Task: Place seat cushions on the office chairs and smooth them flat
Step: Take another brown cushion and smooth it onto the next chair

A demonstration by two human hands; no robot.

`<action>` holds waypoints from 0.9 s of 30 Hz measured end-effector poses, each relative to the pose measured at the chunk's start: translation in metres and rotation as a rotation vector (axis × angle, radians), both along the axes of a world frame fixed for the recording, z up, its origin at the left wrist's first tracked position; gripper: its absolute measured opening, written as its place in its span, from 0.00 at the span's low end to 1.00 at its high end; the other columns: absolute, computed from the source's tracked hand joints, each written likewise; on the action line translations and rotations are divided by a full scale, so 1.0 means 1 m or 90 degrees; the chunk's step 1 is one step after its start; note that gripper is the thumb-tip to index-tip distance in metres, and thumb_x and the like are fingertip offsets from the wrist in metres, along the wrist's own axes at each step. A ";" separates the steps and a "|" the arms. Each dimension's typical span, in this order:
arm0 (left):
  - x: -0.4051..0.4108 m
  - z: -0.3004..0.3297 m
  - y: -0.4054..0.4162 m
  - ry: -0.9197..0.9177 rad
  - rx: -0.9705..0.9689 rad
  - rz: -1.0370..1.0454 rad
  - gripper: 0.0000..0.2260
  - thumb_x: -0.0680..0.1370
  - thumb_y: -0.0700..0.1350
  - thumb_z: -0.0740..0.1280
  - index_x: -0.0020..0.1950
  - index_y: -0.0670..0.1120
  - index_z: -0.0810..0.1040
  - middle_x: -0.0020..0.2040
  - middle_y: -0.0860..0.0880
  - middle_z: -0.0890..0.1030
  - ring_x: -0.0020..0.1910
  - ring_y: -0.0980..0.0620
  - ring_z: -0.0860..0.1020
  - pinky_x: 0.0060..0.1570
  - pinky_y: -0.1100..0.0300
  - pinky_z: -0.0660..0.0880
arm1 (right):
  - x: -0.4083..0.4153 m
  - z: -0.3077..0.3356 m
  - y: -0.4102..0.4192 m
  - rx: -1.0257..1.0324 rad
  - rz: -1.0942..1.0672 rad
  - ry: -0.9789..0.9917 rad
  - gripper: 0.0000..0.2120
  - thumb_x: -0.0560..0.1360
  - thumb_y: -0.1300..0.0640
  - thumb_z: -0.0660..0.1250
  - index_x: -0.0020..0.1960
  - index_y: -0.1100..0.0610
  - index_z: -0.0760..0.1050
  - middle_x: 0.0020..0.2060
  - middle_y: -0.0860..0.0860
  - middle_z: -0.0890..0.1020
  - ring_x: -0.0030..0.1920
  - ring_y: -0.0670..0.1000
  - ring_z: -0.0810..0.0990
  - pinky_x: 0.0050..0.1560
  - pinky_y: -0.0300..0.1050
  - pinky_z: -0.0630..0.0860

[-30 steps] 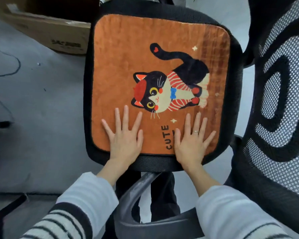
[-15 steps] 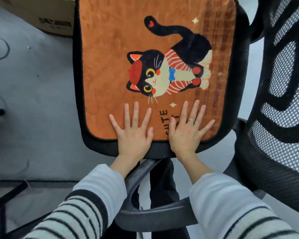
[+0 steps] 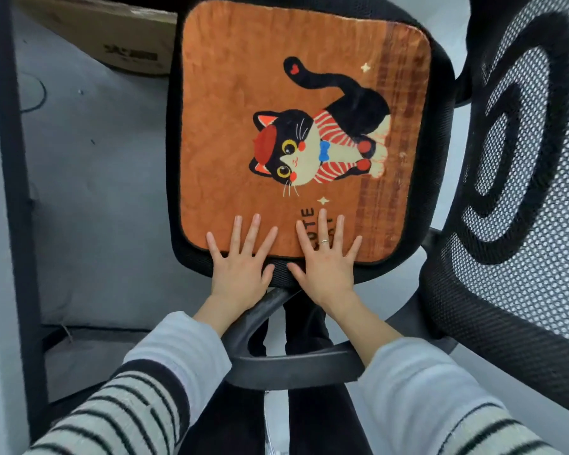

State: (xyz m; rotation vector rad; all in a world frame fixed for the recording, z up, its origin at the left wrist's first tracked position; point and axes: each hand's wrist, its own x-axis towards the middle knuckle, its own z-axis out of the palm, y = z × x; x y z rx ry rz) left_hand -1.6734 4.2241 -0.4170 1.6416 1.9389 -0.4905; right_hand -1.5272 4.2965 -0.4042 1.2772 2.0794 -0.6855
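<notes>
An orange seat cushion [image 3: 234,126] printed with a black cat lies flat on the black mesh seat of an office chair [image 3: 440,159]. My left hand [image 3: 240,267] lies flat with spread fingers at the cushion's near edge, fingertips on the fabric and palm over the seat rim. My right hand [image 3: 326,261], wearing a ring, presses flat beside it on the same near edge, partly covering the printed word. Neither hand holds anything.
The chair's mesh backrest [image 3: 523,159] rises at the right. A black armrest [image 3: 293,362] curves below my wrists. A cardboard box [image 3: 119,37] sits on the grey floor at the back left. A dark desk leg [image 3: 14,192] runs down the left side.
Both flat hands have slid back toward me over the cushion, from its lower part to its near edge. The hands have also come closer together.
</notes>
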 end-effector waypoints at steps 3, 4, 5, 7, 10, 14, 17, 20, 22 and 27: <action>-0.009 0.014 0.003 -0.020 -0.007 0.006 0.30 0.77 0.55 0.61 0.76 0.58 0.50 0.78 0.50 0.47 0.77 0.43 0.45 0.65 0.28 0.48 | 0.002 0.010 0.006 -0.006 0.048 -0.007 0.36 0.78 0.41 0.57 0.76 0.43 0.37 0.76 0.54 0.35 0.75 0.63 0.35 0.69 0.72 0.46; -0.013 0.017 0.004 -0.026 -0.006 0.023 0.28 0.78 0.55 0.60 0.75 0.59 0.52 0.78 0.50 0.47 0.77 0.44 0.45 0.65 0.28 0.48 | 0.003 0.012 0.008 -0.007 0.049 -0.008 0.35 0.79 0.43 0.56 0.76 0.43 0.37 0.76 0.53 0.35 0.75 0.63 0.36 0.70 0.71 0.48; -0.018 0.019 0.005 -0.033 -0.003 0.042 0.26 0.78 0.55 0.60 0.75 0.58 0.55 0.78 0.49 0.48 0.77 0.44 0.46 0.66 0.29 0.48 | 0.004 0.012 0.010 -0.007 0.052 -0.012 0.33 0.80 0.44 0.55 0.76 0.42 0.37 0.76 0.53 0.36 0.76 0.62 0.37 0.70 0.70 0.49; -0.032 0.021 0.006 -0.042 0.016 0.086 0.23 0.79 0.55 0.58 0.74 0.56 0.59 0.78 0.48 0.49 0.77 0.44 0.46 0.68 0.32 0.50 | 0.005 0.013 0.013 -0.006 0.062 -0.020 0.32 0.81 0.46 0.54 0.76 0.42 0.37 0.76 0.53 0.36 0.76 0.62 0.38 0.70 0.68 0.52; -0.052 0.022 0.014 -0.066 0.063 0.212 0.22 0.80 0.51 0.58 0.74 0.54 0.61 0.78 0.46 0.48 0.77 0.44 0.45 0.71 0.37 0.51 | 0.004 0.014 0.014 -0.009 0.061 -0.024 0.30 0.81 0.48 0.53 0.76 0.43 0.38 0.77 0.53 0.38 0.76 0.62 0.40 0.70 0.67 0.53; -0.065 0.022 0.042 -0.057 0.138 0.443 0.25 0.80 0.44 0.60 0.75 0.49 0.57 0.76 0.43 0.53 0.73 0.42 0.55 0.65 0.38 0.61 | 0.001 0.015 0.016 -0.030 0.028 -0.004 0.30 0.80 0.47 0.56 0.76 0.42 0.42 0.77 0.52 0.39 0.76 0.61 0.40 0.71 0.67 0.52; -0.075 0.020 0.058 -0.034 0.121 0.593 0.27 0.79 0.44 0.61 0.75 0.45 0.54 0.71 0.40 0.61 0.67 0.39 0.62 0.63 0.41 0.63 | 0.004 0.020 0.022 -0.045 0.018 0.010 0.29 0.79 0.45 0.57 0.76 0.42 0.48 0.77 0.50 0.42 0.77 0.59 0.41 0.71 0.66 0.53; -0.093 0.023 0.063 -0.045 0.098 0.663 0.19 0.79 0.42 0.60 0.70 0.42 0.64 0.65 0.38 0.69 0.63 0.37 0.69 0.60 0.45 0.67 | 0.003 0.028 0.027 -0.020 -0.063 0.040 0.24 0.79 0.49 0.58 0.74 0.47 0.59 0.77 0.52 0.52 0.76 0.57 0.49 0.70 0.62 0.60; -0.098 0.023 0.059 -0.075 0.056 0.721 0.13 0.79 0.41 0.62 0.62 0.41 0.69 0.60 0.38 0.74 0.60 0.38 0.73 0.56 0.47 0.70 | -0.004 0.036 0.028 0.032 -0.302 0.065 0.20 0.78 0.52 0.60 0.69 0.54 0.67 0.71 0.57 0.62 0.72 0.58 0.59 0.66 0.58 0.65; -0.050 0.041 0.023 -0.307 -0.253 1.025 0.06 0.77 0.33 0.63 0.53 0.39 0.72 0.50 0.39 0.78 0.41 0.45 0.79 0.28 0.52 0.77 | -0.008 0.032 0.030 -0.099 -1.081 0.058 0.34 0.73 0.56 0.67 0.73 0.59 0.54 0.70 0.60 0.57 0.67 0.64 0.66 0.64 0.60 0.69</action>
